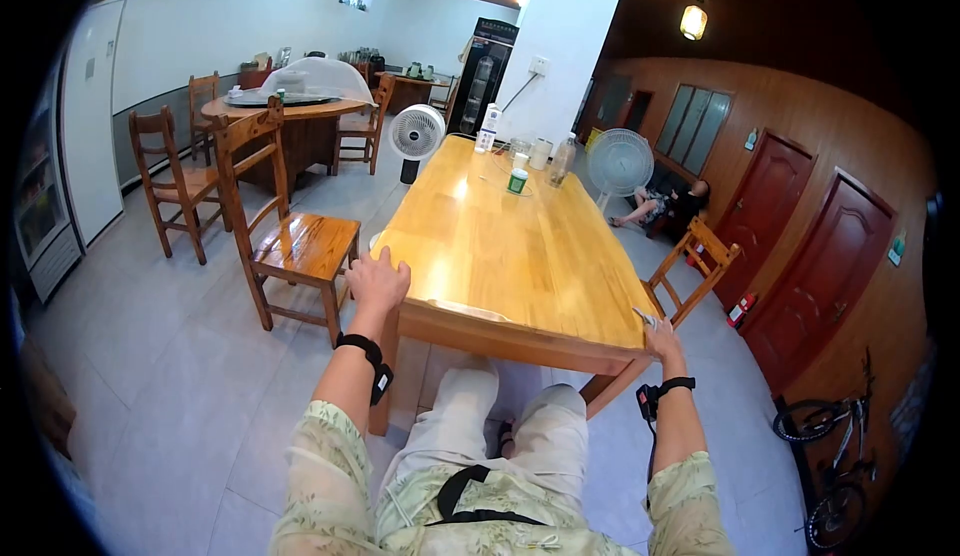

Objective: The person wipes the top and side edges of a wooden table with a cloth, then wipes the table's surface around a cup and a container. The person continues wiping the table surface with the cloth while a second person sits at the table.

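Note:
My left hand (pixel 378 281) rests on the near left corner of the long wooden table (pixel 500 256), its fingers partly spread and nothing visible in them. At the near right corner, my right hand (pixel 662 338) is closed around a small, thin, greyish object (pixel 645 318) too small to identify. Both wrists wear black straps with small devices. Toward the table's far end stand a green and white cup (pixel 517 181), a white bottle (pixel 487 128), a clear bottle (pixel 562 161) and a pale container (pixel 540 154).
A wooden chair (pixel 305 246) is left of the table, another (pixel 705 256) right. Two fans (pixel 416 134) (pixel 620 161) flank the far end. Behind are a round table (pixel 225 108) with a mesh cover and a reclining person (pixel 665 204). A bicycle (pixel 845 446) is at the right.

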Tool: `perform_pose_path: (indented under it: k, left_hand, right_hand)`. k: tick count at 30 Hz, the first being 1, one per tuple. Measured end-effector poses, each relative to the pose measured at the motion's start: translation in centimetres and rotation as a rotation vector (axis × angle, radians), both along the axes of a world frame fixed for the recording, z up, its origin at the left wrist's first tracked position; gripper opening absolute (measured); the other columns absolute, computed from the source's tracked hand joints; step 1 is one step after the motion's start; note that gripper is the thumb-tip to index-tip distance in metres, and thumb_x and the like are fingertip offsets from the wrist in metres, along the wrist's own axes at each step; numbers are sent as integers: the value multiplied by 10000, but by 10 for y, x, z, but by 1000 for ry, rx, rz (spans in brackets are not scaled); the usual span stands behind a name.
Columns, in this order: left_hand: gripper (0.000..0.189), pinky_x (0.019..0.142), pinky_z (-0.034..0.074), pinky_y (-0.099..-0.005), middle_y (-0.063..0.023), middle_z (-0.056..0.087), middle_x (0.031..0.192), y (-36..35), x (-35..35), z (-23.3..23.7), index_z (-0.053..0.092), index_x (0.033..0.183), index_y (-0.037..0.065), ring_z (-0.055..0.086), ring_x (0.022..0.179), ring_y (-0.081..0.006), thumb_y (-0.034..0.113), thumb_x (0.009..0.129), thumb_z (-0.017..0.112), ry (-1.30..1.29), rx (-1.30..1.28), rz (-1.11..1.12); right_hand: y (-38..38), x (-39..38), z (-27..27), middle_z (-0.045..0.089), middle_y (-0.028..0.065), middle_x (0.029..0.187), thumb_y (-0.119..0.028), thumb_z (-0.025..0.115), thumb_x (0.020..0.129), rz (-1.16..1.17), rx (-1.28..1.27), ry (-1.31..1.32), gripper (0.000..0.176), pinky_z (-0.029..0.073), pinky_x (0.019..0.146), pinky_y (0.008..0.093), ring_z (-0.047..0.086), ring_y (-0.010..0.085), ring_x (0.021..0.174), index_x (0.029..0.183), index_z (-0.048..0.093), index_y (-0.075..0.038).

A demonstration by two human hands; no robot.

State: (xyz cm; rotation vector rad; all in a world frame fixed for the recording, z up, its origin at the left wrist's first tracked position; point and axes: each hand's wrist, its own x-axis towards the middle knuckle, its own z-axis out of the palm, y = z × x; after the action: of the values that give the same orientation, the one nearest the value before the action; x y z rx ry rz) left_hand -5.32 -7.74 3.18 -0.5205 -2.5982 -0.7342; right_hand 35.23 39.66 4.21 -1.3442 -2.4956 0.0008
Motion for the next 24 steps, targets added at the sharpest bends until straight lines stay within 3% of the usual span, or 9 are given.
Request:
perform_pose_path:
  k: [2, 4, 6, 10, 14, 16, 19, 24]
  left_hand:
    - [556, 938, 479, -517, -237, 623, 1208, 0, 0, 1, 632, 1359, 136, 609, 1120, -402, 471, 941, 481, -4, 0, -3]
    - [571, 961, 446, -520, -234, 622, 1237, 0, 2, 4, 626, 1368, 130, 602, 1145, -396, 477, 933, 501, -48, -1, -5]
    - [571, 955, 447, -517, -232, 624, 1230, 1, 1, 5, 628, 1366, 128, 605, 1138, -395, 478, 932, 501, -41, -5, 3]
    - [572, 935, 457, -504, -227, 633, 1214, 0, 2, 4, 639, 1349, 124, 613, 1116, -386, 494, 933, 506, -11, -10, 14]
    - [603, 922, 464, -501, -225, 645, 1188, -1, 2, 5, 648, 1333, 119, 620, 1096, -380, 560, 956, 485, -19, 2, 18]
    - [617, 855, 508, -520, -231, 663, 1121, 1, -2, 2, 674, 1279, 134, 647, 1040, -396, 618, 993, 420, 28, 38, 15]
    - [628, 865, 508, -517, -237, 666, 1105, 1, -4, -1, 703, 1241, 143, 649, 1033, -406, 646, 989, 422, 25, 118, -1]
    - [617, 896, 492, -514, -225, 656, 1154, -1, -3, 2, 699, 1253, 137, 630, 1082, -396, 631, 978, 452, -14, 115, -16]
  right_hand:
    - [-18, -19, 11, 545, 187, 1460, -407, 400, 963, 22, -2, -94, 538, 409, 1097, 557, 489, 433, 1352, 1442, 545, -209]
    - [-13, -62, 11, 601, 166, 1385, -394, 385, 987, 244, 30, -298, 491, 442, 1062, 549, 532, 399, 1307, 1397, 591, -219]
    - [-59, -105, 14, 598, 205, 1352, -381, 399, 996, 245, -4, -150, 504, 460, 980, 549, 561, 430, 1222, 1439, 547, -193]
    - [-155, -208, 15, 524, 167, 1472, -488, 332, 1036, 426, 119, -204, 532, 462, 1042, 532, 523, 405, 1301, 1485, 498, -256]
    - [-255, -289, 9, 372, 156, 1613, -538, 334, 1035, 687, 132, -182, 585, 365, 1141, 549, 403, 434, 1428, 1549, 426, -276]
    - [-292, -323, -1, 322, 150, 1646, -542, 350, 1031, 839, 182, -201, 611, 294, 1188, 566, 328, 436, 1482, 1575, 387, -267]
    - [-337, -335, -3, 313, 153, 1650, -536, 369, 1025, 880, 154, -142, 628, 272, 1196, 582, 313, 434, 1493, 1579, 381, -240]
    - [-338, -319, 7, 344, 164, 1631, -502, 386, 1020, 931, 127, -77, 610, 281, 1199, 553, 344, 451, 1468, 1560, 408, -221]
